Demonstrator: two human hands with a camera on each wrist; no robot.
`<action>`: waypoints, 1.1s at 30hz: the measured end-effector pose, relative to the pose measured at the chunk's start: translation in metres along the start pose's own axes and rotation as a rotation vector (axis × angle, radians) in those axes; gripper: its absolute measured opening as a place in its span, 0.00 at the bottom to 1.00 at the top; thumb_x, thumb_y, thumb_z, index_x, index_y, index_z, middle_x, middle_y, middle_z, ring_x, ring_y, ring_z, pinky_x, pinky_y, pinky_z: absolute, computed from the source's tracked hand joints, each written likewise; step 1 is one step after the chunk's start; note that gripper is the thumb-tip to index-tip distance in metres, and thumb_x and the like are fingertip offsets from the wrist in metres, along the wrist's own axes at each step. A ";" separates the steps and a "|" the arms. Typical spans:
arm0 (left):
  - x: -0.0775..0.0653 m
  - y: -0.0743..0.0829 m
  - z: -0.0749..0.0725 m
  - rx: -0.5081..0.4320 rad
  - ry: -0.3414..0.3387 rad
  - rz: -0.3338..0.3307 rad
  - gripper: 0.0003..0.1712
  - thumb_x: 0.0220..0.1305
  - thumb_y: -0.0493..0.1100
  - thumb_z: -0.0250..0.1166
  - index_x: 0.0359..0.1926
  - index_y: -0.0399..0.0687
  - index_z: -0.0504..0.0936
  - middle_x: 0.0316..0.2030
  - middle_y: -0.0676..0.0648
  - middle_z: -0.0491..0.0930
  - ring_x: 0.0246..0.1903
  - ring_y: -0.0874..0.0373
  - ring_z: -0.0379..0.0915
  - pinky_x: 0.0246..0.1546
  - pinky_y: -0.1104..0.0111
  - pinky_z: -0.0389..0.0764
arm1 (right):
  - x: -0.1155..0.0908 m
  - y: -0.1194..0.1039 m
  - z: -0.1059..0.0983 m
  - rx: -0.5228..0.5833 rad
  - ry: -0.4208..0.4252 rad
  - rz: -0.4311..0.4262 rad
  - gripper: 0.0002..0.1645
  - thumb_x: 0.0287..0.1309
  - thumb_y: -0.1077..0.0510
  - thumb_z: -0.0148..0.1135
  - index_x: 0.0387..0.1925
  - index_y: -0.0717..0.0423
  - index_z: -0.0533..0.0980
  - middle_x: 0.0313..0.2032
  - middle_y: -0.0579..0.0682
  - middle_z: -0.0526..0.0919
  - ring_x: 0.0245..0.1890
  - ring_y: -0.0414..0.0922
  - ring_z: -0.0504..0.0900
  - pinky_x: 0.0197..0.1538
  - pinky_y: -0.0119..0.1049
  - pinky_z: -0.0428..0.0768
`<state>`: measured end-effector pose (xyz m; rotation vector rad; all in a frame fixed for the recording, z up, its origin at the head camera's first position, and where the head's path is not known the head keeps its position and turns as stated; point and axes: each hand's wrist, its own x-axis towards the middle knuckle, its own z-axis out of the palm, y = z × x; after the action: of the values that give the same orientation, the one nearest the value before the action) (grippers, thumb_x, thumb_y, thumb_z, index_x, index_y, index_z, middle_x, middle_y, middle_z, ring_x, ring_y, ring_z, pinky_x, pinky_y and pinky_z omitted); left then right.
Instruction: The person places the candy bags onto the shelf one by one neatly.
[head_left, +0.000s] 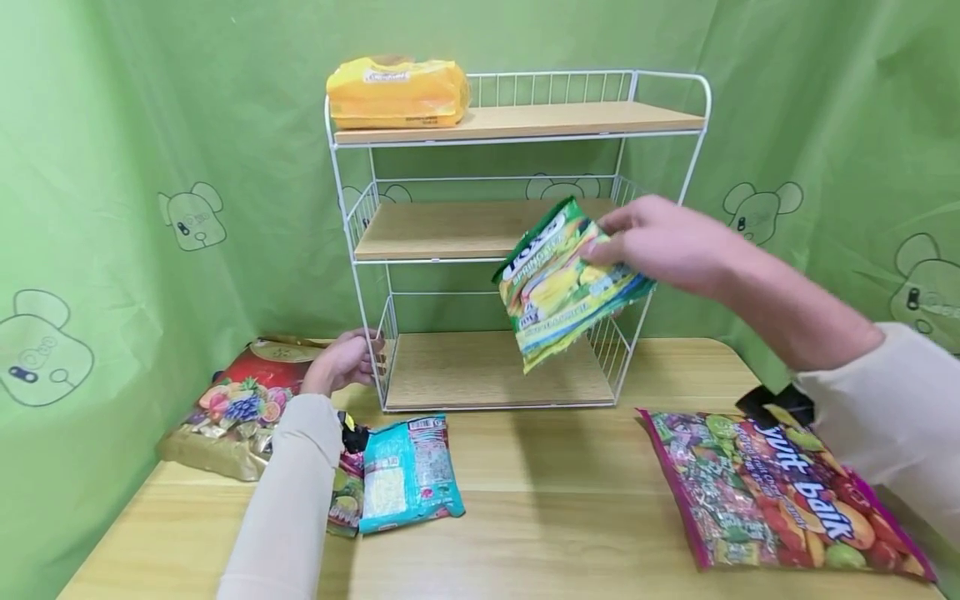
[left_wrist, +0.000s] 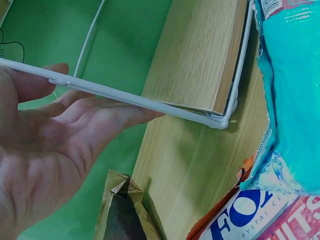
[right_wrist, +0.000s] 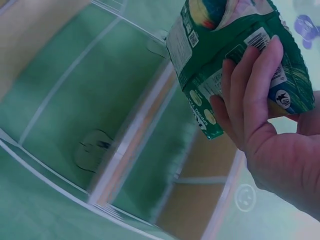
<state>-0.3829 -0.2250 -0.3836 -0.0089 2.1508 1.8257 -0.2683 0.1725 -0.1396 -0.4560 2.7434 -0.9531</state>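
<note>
My right hand pinches a green and yellow Fox's candy bag by its upper right side. The bag hangs tilted before the middle shelf of a white wire rack; its green back faces the right wrist camera. My left hand is at the rack's lower left side, and its fairly straight fingers lie against the white frame bar. Close to that hand are a red and gold fruit candy bag and a turquoise packet, which overlaps a Fox's packet.
On the rack's top board sits a yellow package at the left. The bottom board is low over the wooden table. A large pink-edged fruit candy bag lies at right, below my right forearm. Green curtains surround the table.
</note>
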 end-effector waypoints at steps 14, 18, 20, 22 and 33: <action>0.001 0.001 0.002 -0.027 -0.003 0.003 0.21 0.76 0.37 0.46 0.66 0.35 0.61 0.22 0.52 0.66 0.23 0.59 0.71 0.27 0.66 0.82 | 0.013 -0.032 -0.084 0.254 0.013 0.066 0.39 0.76 0.48 0.53 0.77 0.59 0.54 0.43 0.48 0.89 0.40 0.45 0.89 0.41 0.38 0.88; 0.001 0.001 0.000 -0.022 0.002 0.007 0.20 0.77 0.37 0.47 0.66 0.36 0.61 0.24 0.51 0.67 0.23 0.59 0.72 0.28 0.65 0.83 | 0.022 -0.038 -0.106 0.485 0.065 0.103 0.31 0.71 0.51 0.61 0.70 0.56 0.65 0.43 0.52 0.89 0.39 0.48 0.89 0.36 0.39 0.87; 0.001 0.001 -0.001 -0.017 0.005 0.008 0.21 0.77 0.37 0.47 0.66 0.36 0.61 0.26 0.49 0.69 0.24 0.59 0.73 0.30 0.65 0.84 | 0.028 -0.041 -0.112 0.632 0.100 0.116 0.30 0.69 0.54 0.63 0.67 0.55 0.64 0.45 0.55 0.87 0.41 0.50 0.89 0.39 0.41 0.88; 0.002 0.000 -0.001 -0.014 0.005 0.009 0.21 0.77 0.37 0.47 0.66 0.35 0.62 0.28 0.48 0.70 0.25 0.58 0.74 0.31 0.64 0.84 | 0.033 -0.044 -0.114 0.775 0.120 0.124 0.32 0.69 0.58 0.62 0.70 0.52 0.61 0.50 0.54 0.84 0.47 0.50 0.87 0.45 0.41 0.88; 0.001 -0.002 0.000 -0.031 0.005 0.008 0.22 0.75 0.36 0.47 0.67 0.35 0.60 0.23 0.51 0.67 0.23 0.59 0.71 0.30 0.65 0.83 | 0.056 -0.048 -0.098 1.141 0.180 0.117 0.38 0.73 0.63 0.55 0.77 0.41 0.56 0.67 0.44 0.64 0.62 0.42 0.68 0.48 0.33 0.82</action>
<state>-0.3833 -0.2251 -0.3853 -0.0126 2.1285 1.8656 -0.3384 0.1728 -0.0385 0.0117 1.8247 -2.2900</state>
